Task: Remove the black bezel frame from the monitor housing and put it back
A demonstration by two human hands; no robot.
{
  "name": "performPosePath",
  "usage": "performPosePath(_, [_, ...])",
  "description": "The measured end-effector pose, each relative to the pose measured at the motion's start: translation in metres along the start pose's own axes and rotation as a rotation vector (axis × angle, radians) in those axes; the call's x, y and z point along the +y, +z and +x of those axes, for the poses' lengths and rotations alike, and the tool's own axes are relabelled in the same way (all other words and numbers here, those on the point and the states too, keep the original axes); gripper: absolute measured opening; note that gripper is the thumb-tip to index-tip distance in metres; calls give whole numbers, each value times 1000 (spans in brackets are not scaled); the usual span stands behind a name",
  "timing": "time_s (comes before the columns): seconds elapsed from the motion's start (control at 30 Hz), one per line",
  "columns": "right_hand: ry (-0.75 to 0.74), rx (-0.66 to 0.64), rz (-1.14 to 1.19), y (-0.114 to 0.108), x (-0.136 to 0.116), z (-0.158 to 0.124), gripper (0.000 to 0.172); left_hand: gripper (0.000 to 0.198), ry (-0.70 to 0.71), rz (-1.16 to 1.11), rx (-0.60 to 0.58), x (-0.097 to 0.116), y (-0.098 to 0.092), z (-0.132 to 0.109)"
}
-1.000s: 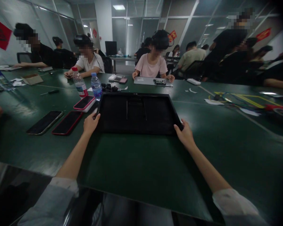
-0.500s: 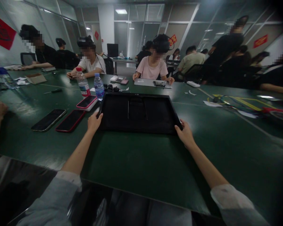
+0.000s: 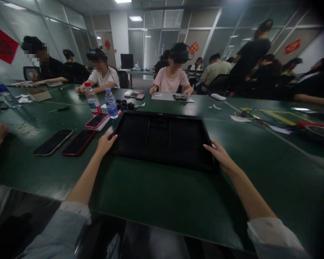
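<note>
We find the left grip (image 3: pixel 104 143) clasping the near left corner of the black panel (image 3: pixel 162 140), the right grip (image 3: pixel 220 156) clasping its near right corner. The panel lies on the green worktop (image 3: pixel 156 194), beside phones (image 3: pixel 78 142).

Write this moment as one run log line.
black tray: on green table | left hand: holds near-left corner | right hand: holds near-right corner

Single head-worn view, looking forward and down across a green table (image 3: pixel 162 201); left hand (image 3: pixel 104 144) and right hand (image 3: pixel 221 157) near, mid-frame; seated people (image 3: pixel 172 77) far.
</note>
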State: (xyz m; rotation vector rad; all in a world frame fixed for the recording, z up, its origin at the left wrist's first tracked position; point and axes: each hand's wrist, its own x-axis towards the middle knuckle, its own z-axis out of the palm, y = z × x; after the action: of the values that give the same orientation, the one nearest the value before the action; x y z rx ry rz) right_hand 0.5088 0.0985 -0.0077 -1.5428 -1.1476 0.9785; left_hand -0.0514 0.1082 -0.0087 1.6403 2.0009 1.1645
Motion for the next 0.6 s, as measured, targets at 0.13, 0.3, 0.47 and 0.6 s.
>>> performPosePath(0.13, [-11, -40, 68, 0, -1, 2, 78, 55, 0, -128, 14, -2, 4, 3])
performPosePath(0.3, [-23, 20, 54, -2, 5, 13, 78, 68, 39, -250, -70, -13, 11, 12])
performPosePath(0.47, [-40, 84, 96, -3, 8, 16, 79, 68, 63, -182, -80, -18, 16, 18])
performPosePath(0.6, [-45, 177, 145, 2, 6, 9, 76, 59, 57, -94, -28, -13, 15, 18])
